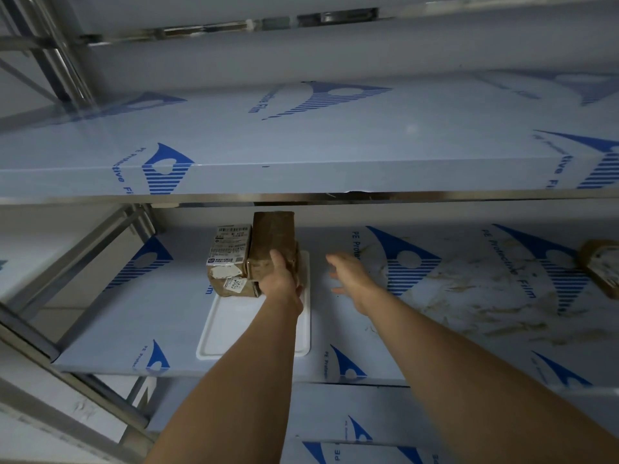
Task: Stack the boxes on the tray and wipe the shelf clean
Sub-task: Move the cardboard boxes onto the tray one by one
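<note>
A white tray (231,333) lies on the middle shelf (435,329), which is wrapped in blue-printed protective film. At the tray's far end stands a brown box with white shipping labels (227,262). Right of it is a taller plain brown box (272,237), and my left hand (279,279) grips its near end. My right hand (351,276) hovers just right of the tray with fingers spread, holding nothing. Another brown box (601,266) sits at the far right of the shelf, partly cut off by the frame edge.
Brownish dirt smears (485,309) cover the right half of the middle shelf. An upper shelf (301,145) overhangs closely above. Steel frame posts (100,252) stand at the left. A lower shelf (368,430) shows beneath my arms.
</note>
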